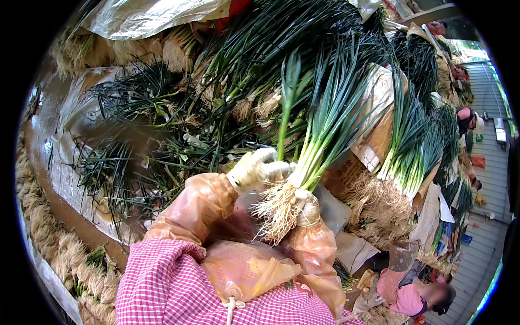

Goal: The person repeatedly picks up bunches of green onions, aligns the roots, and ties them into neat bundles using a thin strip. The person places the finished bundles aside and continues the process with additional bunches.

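Note:
My right hand (307, 207), in a pale glove, grips a bunch of scallions (319, 142) near its roots. The bunch stands upright, its long green leaves pointing away from me. Shaggy pale roots (278, 211) hang from it towards my lap. Beside the bunch, my left hand (260, 168), in a soiled whitish glove, pinches a single green stalk (285, 118). This stalk looks blurred, and its lower end is hidden by the fingers. The left fingertips are close to the white stems of the bunch; whether they touch it is unclear.
Loose scallions and leaf scraps (178, 142) cover the ground ahead and left. More scallions (410, 150) lean on the right, by a printed brown sack (345, 174). Rooted bundles (65, 260) line the left edge. A person in pink (406, 298) sits at lower right.

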The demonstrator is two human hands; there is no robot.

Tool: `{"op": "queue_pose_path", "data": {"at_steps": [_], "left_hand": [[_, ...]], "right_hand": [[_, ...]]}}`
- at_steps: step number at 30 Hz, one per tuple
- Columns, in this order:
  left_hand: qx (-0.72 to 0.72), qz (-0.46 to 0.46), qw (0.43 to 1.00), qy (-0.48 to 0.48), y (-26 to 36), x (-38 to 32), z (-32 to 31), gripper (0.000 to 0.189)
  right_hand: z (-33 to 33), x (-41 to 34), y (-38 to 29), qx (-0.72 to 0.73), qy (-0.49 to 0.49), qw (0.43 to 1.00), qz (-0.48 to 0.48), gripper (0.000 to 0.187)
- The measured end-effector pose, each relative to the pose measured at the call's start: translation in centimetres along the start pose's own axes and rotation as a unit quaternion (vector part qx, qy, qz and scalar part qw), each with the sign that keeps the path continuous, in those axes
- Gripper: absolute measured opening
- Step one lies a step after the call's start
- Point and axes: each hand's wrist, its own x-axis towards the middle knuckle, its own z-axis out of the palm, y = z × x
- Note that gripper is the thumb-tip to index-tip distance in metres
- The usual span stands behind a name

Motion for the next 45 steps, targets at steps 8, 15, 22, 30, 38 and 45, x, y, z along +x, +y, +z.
{"op": "queue_pose_path", "data": {"at_steps": [8, 15, 22, 30, 38, 45], "left_hand": [[0.047, 0.098, 0.994, 0.026, -1.8, 0.6, 0.6, 0.027], [0.264, 0.234, 0.934, -0.045, -0.1, -1.3, 1.6, 0.026], [-0.138, 0.108, 0.983, -0.054, -1.8, -0.5, 4.6, 0.065], [-0.133, 0.002, 0.983, -0.128, -0.2, -2.2, 3.9, 0.049], [-0.013, 0.111, 0.980, 0.164, -2.9, 1.5, 8.0, 0.091], [-0.205, 0.006, 0.979, 0.015, -5.0, 4.9, -0.8, 0.013]], "right_hand": [[-1.4, -2.7, -0.8, 0.120, -0.022, 0.992, 0.031, 0.070], [0.1, -6.8, -1.8, 0.146, -0.055, 0.988, 0.022, 0.072], [-0.6, -9.4, -0.8, 0.130, -0.058, 0.989, 0.028, 0.072], [-0.8, -13.6, -0.6, 0.091, -0.032, 0.995, 0.017, 0.073], [-3.7, -20.3, -0.6, -0.005, 0.033, 0.998, 0.056, 0.073], [-6.5, -26.8, -0.4, -0.070, 0.094, 0.988, 0.096, 0.073]]}}
